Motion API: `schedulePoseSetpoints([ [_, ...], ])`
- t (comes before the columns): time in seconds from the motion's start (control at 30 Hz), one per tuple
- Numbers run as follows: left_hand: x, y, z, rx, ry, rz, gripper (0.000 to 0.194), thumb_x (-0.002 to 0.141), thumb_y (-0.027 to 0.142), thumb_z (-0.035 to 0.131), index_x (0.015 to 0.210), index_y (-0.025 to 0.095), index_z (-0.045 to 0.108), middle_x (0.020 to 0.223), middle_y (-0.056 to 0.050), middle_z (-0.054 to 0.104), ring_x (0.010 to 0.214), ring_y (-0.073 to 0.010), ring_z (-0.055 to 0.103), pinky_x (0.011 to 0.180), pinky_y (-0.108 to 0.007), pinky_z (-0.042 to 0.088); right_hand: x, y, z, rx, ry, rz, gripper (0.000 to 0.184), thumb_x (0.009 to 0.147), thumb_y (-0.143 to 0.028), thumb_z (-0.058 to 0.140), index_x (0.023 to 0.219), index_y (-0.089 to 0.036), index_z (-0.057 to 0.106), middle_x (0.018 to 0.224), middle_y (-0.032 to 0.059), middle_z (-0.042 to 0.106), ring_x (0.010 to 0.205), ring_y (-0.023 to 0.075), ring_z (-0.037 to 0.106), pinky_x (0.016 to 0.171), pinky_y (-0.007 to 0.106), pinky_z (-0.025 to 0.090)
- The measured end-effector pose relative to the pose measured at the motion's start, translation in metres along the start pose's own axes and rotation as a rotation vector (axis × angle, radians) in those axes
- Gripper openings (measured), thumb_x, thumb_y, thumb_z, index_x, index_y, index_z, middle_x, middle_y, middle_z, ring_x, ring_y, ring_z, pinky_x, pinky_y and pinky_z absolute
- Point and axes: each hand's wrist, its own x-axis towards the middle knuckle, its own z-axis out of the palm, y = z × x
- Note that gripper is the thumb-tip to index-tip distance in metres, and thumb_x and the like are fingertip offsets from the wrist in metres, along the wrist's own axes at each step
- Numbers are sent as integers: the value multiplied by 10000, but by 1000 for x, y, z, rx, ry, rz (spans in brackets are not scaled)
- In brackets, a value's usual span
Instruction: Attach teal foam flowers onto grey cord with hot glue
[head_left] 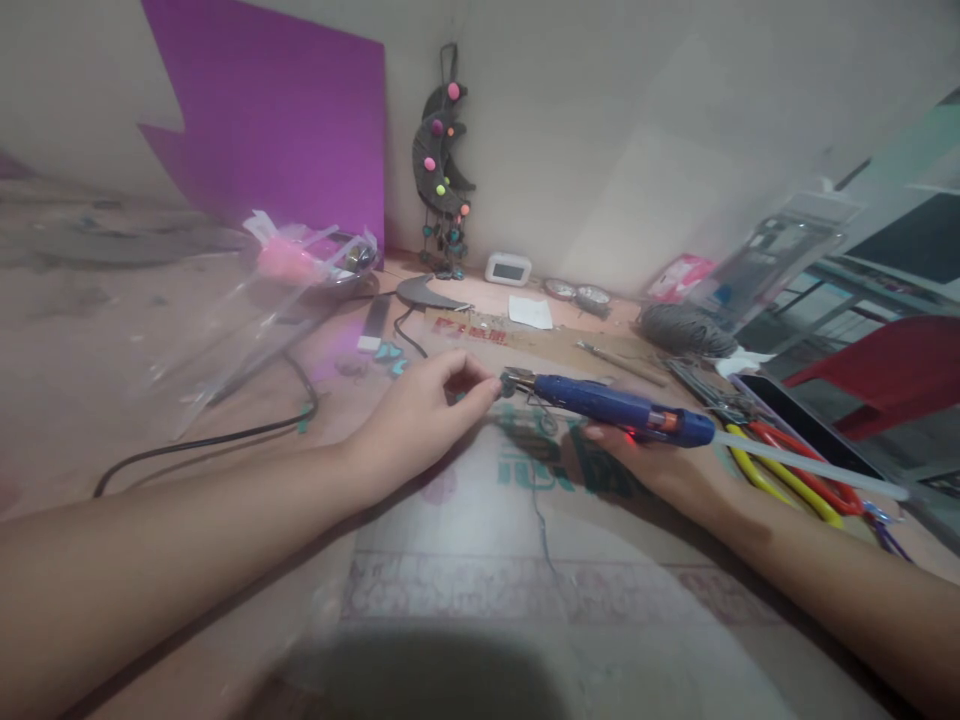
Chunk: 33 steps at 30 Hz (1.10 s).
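Observation:
My right hand [645, 470] grips a blue glue gun [615, 405] that lies level above the table, a clear glue stick [810, 467] poking out of its back. Its metal nozzle [516, 381] points left. My left hand [424, 410] has its fingers pinched together right at the nozzle tip, on something too small to make out. Under both hands lies a flat cardboard sheet [525, 540] with green print.
A black cable [225, 435] runs at left near clear plastic bags [247, 320]. A purple board [285, 120] and a dark moon ornament [442, 150] lean on the wall. Yellow- and red-handled tools [795, 480], grey yarn [686, 328], a white clock [508, 268] and a red chair [892, 370] stand right.

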Motion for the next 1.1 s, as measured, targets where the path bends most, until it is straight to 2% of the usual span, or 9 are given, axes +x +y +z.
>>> schedulePoseSetpoints([
  [0.2, -1, 1, 0, 15, 1, -12, 152, 903, 293, 556, 808, 187, 608, 787, 7, 653, 713, -150, 571, 727, -281, 460, 2, -7, -1, -47, 18, -19, 166, 809, -415, 637, 830, -251, 641, 837, 20, 718, 786, 220, 695, 709, 329, 574],
  [0.37, -1, 0, 0, 7, 5, -8, 147, 900, 294, 562, 812, 189, 613, 786, 6, 657, 719, -153, 579, 718, -280, 461, 1, -4, 0, -39, 22, -42, 142, 808, -391, 645, 840, -253, 643, 823, 12, 715, 742, 211, 688, 653, 330, 575],
  [0.5, -1, 0, 0, 10, 7, 1, 156, 902, 300, 560, 802, 191, 610, 793, 4, 662, 729, -156, 585, 735, -286, 465, -1, 0, -1, -26, 14, -54, 147, 828, -390, 633, 891, -259, 653, 845, 12, 726, 760, 211, 696, 673, 327, 578],
  [1.1, -2, 2, -1, 32, 1, 2, 175, 907, 319, 538, 804, 191, 597, 787, -6, 658, 713, -161, 586, 736, -297, 480, 0, -4, -1, -7, -7, 29, 137, 808, -375, 663, 841, -243, 644, 774, -6, 708, 695, 187, 664, 640, 292, 545],
])
